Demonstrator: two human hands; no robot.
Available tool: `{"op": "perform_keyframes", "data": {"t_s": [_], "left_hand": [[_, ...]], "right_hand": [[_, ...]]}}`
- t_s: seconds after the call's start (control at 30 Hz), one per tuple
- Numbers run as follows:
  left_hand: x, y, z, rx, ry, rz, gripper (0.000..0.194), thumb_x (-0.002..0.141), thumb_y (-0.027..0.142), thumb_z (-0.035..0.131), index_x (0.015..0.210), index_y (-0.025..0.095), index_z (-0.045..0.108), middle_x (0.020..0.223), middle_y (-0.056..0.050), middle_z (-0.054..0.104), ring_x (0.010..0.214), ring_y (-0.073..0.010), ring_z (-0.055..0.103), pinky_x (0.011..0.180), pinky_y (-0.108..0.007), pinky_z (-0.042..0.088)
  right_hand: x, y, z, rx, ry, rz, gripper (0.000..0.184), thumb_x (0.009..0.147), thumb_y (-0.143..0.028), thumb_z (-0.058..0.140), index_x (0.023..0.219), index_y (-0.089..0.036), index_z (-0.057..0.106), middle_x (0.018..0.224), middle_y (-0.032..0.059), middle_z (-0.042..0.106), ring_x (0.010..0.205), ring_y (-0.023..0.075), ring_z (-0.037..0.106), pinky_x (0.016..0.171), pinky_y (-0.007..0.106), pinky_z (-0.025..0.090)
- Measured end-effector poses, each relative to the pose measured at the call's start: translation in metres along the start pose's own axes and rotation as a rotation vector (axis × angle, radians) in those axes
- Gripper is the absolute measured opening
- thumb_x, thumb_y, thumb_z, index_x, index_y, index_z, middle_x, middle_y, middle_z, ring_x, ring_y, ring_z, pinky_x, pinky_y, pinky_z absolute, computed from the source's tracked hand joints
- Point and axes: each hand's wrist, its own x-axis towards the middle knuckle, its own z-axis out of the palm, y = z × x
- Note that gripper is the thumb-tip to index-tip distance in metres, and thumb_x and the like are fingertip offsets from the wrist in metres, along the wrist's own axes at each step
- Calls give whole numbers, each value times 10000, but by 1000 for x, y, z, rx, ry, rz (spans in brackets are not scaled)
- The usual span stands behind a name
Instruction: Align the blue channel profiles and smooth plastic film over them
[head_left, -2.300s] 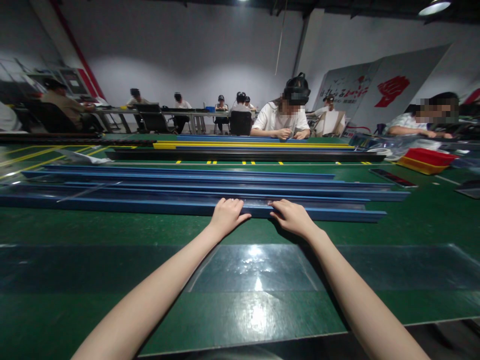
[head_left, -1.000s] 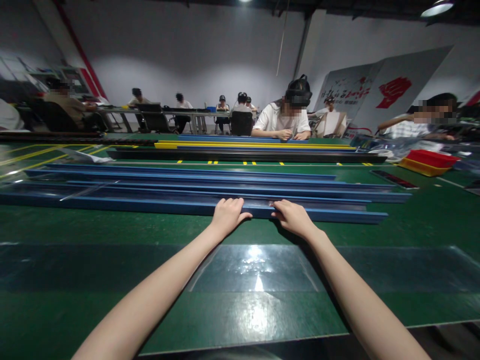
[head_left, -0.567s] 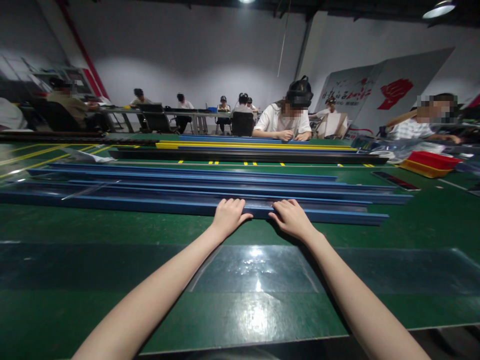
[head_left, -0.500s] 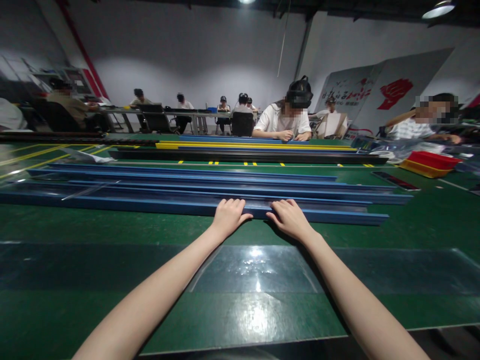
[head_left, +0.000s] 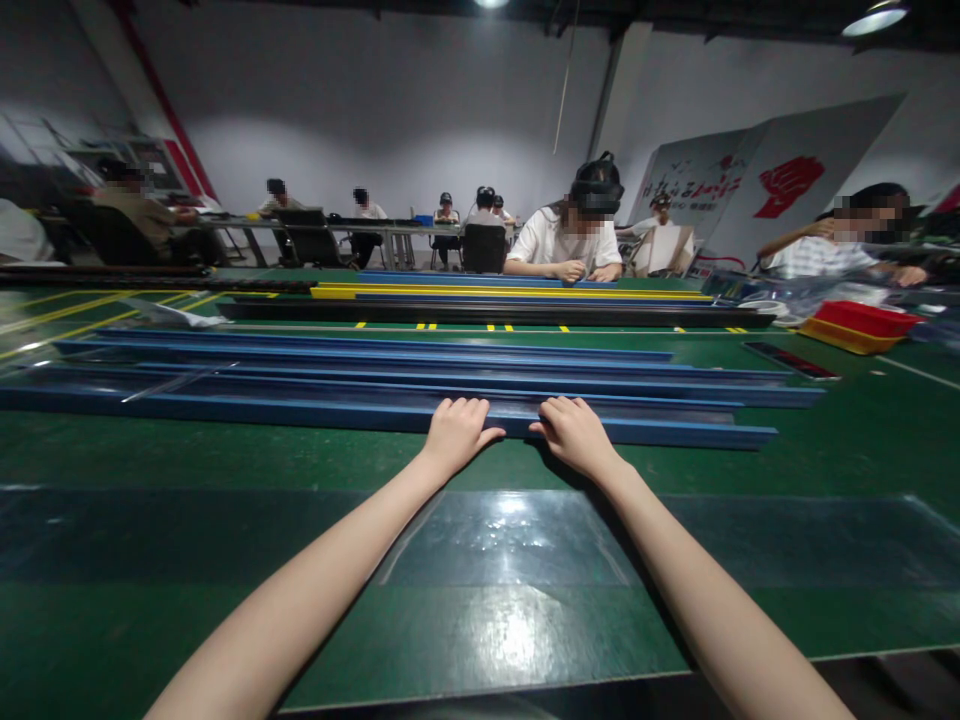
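Note:
My left hand (head_left: 459, 432) is closed on the near wall of a long blue channel strip (head_left: 690, 434), fingers over its top edge and thumb stretched to the right along its front. A short gap to the right, my right hand (head_left: 576, 432) grips the same wall, its thumb pointing left. The fingertips of both hands are hidden inside the channel. Behind it lie more blue channel strips (head_left: 742, 391), roughly parallel. A flat sheet of clear plastic (head_left: 510, 545) lies on the green table (head_left: 510, 640) beneath my forearms.
Farther back are black strips (head_left: 495, 313) and a yellow strip (head_left: 525, 292). A phone (head_left: 791, 361) and a red bin (head_left: 862, 320) sit at the right. A co-worker in white (head_left: 559, 240) works across the table; another person (head_left: 817, 255) sits at the right.
My right hand has shifted very slightly to the left, its fingers curling more over the channel wall. My left hand and the strips look nearly the same.

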Motion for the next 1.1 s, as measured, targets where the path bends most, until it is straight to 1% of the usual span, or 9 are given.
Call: {"op": "perform_keyframes", "data": {"t_s": [0.2,0.43,0.67,1.1], "left_hand": [[-1,-1,2,10,16,20,415,810,541,453,864,144,562,826,-68,635,779,-214,555,657,-319,301],[0,-1,1,11,38,48,393,813,521,468,858,145,569,854,-69,630,805,-211,547,662,-320,313],[0,-2,3,-42,74,71,353,814,489,494,886,151,567,968,-68,637,914,-207,539,705,-314,335],[0,-2,3,-23,51,64,376,821,504,471,886,145,565,953,-74,637,851,-208,552,686,-321,334]], "right_hand": [[-3,1,3,9,-29,-4,261,895,-370,367,828,-174,524,811,53,619,768,172,522,672,272,274],[-3,2,2,22,-67,2,275,897,-381,343,883,-176,527,857,70,630,803,176,537,692,265,292],[-3,0,-2,17,-96,10,284,898,-383,334,894,-177,529,878,76,631,824,179,543,706,263,303],[-2,0,-2,7,-111,14,287,898,-380,332,908,-175,533,884,73,628,826,182,542,701,261,311]]}}
